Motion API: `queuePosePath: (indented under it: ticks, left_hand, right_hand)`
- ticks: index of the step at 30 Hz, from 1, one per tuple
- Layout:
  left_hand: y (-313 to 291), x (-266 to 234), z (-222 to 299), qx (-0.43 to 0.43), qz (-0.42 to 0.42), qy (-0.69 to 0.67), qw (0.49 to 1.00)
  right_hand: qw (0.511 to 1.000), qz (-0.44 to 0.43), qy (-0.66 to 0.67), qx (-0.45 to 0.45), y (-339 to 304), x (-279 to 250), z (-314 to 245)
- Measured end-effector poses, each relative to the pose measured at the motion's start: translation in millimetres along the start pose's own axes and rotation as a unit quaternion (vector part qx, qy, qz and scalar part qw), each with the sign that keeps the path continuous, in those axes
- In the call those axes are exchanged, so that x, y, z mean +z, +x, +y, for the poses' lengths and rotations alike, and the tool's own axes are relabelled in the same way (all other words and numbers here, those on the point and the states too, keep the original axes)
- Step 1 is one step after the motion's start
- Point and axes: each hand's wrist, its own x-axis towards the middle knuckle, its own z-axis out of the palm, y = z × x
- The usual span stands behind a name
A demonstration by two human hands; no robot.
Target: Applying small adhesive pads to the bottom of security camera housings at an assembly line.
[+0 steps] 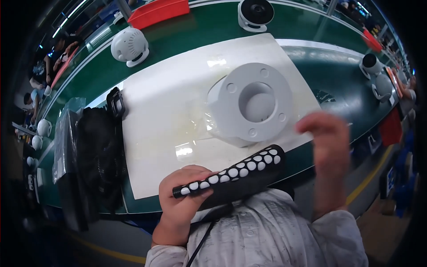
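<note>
My left hand point(187, 196) grips the near-left end of a black sheet of round white pads point(242, 171), held slanted in front of my body. The pads sit in rows along its curved upper face. Beyond it, a white device with a ring-shaped base point(282, 93) rests on the pale mat, base turned up toward me. Several round recesses mark the ring, and a large opening sits in its middle. My right hand point(327, 138) is raised just right of the base, apart from it. Its fingers are bent together and blurred; whatever they pinch, if anything, is hidden.
A pale mat point(155, 147) covers part of the green bench point(93, 75). Black bags point(100, 151) lie along its left edge. White fan-like devices point(129, 46) and a red bin point(160, 12) stand at the back. Other people point(42, 71) work at far left and right.
</note>
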Motion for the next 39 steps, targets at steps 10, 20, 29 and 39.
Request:
queuePosePath:
  ticks: [10,20,29,39]
  left_hand:
    - [-1,15,-5,-0.005,0.017,0.075,0.997]
    - [-4,17,-10,0.033,-0.002,0.173,0.984]
    - [0,21,-8,0.082,-0.029,0.217,0.972]
    - [0,24,-5,0.067,-0.021,0.231,0.970]
  right_hand:
    - [0.986,-0.117,-0.033,0.114,-20,8,-1]
    - [0.982,-0.072,0.059,0.162,-22,5,8]
    - [0.990,-0.093,-0.099,-0.037,-14,15,2]
    - [0.988,-0.098,-0.114,-0.035,-14,23,-8]
